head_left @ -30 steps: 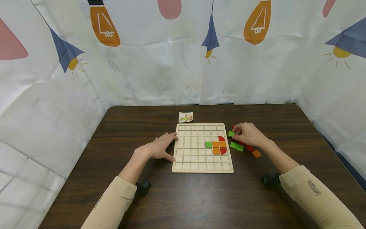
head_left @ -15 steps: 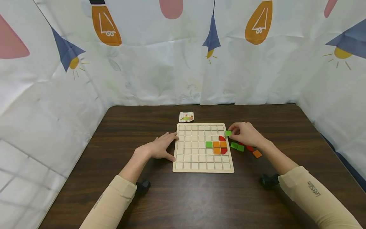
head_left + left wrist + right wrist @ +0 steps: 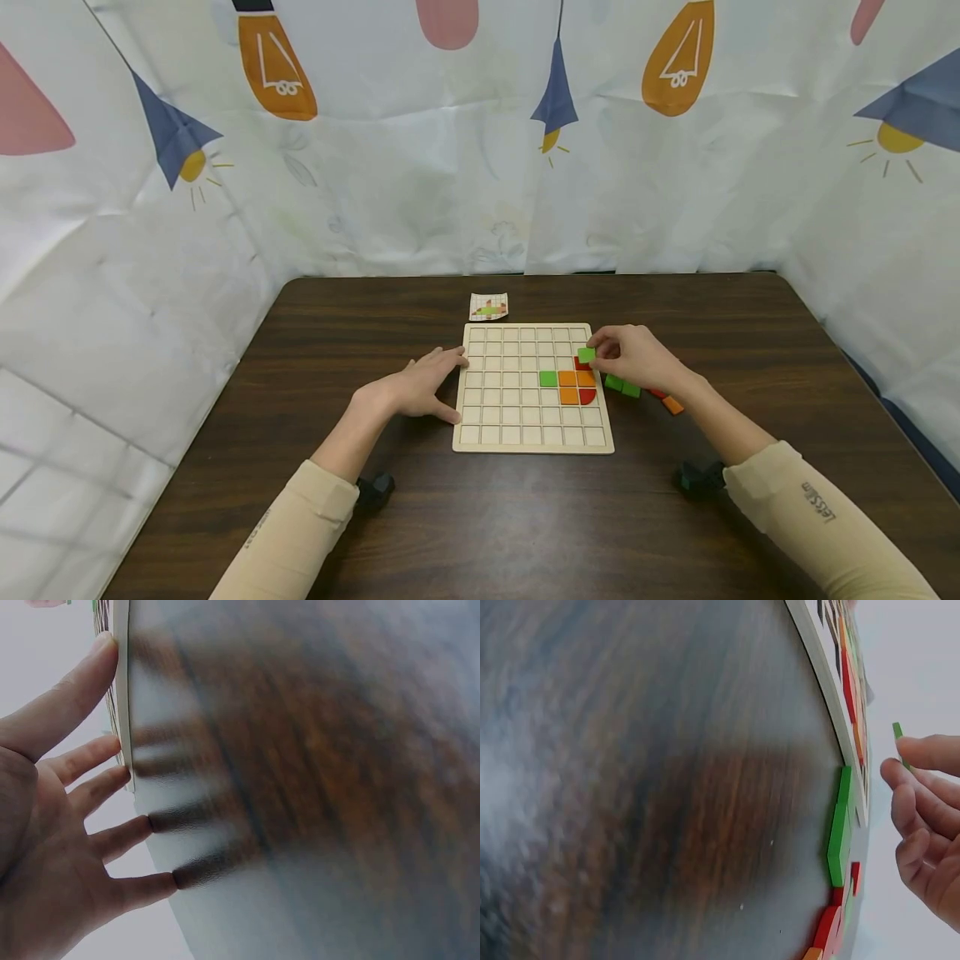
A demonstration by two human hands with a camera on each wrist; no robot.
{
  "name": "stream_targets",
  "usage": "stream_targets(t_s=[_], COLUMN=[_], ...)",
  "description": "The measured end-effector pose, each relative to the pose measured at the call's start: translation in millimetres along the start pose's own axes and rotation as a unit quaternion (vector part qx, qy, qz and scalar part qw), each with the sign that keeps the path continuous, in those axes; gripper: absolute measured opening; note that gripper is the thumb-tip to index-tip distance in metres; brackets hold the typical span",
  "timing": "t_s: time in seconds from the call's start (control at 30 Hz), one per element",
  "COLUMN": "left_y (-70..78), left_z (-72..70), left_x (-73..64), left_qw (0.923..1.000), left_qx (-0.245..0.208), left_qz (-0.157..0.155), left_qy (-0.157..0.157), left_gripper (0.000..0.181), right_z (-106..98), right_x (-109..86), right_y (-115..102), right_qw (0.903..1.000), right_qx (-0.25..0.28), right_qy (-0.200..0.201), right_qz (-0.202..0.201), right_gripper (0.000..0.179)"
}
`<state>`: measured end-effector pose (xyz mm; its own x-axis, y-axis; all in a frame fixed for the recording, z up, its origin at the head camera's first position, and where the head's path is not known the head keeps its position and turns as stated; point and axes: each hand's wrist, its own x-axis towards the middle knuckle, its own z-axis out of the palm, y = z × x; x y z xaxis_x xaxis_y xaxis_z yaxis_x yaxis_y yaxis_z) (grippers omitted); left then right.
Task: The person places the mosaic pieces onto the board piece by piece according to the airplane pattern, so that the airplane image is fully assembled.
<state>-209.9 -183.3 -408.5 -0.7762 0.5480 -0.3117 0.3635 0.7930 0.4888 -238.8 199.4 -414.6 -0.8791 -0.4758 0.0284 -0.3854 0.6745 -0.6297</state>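
Note:
A pale wooden grid board point(image 3: 510, 417) lies on the table. My left hand point(image 3: 420, 385) rests at its left edge, fingers spread, with thumb and some fingertips touching the rim in the left wrist view. My right hand point(image 3: 637, 354) pinches a green square tile point(image 3: 587, 355) between thumb and fingers, held above the board's right side over a red rounded tile point(image 3: 579, 364). On the board sit a green tile point(image 3: 548, 378), several orange square tiles point(image 3: 567, 378) and a second red rounded tile point(image 3: 587, 397).
Right of the board lie loose green tiles point(image 3: 623, 386), red pieces point(image 3: 827, 927) and an orange tile point(image 3: 672, 405), partly hidden by the right hand in the head view. A small printed pattern card point(image 3: 488, 307) lies behind the board. A patterned cloth point(image 3: 420, 192) hangs behind the table.
My right hand has moved left with the green tile, from beside the board to above its right side. The left hand has stayed at the board's left edge.

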Motion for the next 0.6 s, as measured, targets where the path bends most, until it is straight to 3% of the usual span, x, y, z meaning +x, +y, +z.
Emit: stream_targets(t_s=[0.6], left_y=[-0.9], left_z=[0.1], left_x=[0.2], left_qw=[1.0000], left_qx=[0.001], left_qz=[0.002], left_qy=[0.001], left_gripper=[0.085], right_z=[14], right_x=[2.1], right_y=[-8], right_qw=[0.9999], right_qx=[-0.001], right_qy=[-0.016], right_qz=[-0.002], right_gripper=[0.024])
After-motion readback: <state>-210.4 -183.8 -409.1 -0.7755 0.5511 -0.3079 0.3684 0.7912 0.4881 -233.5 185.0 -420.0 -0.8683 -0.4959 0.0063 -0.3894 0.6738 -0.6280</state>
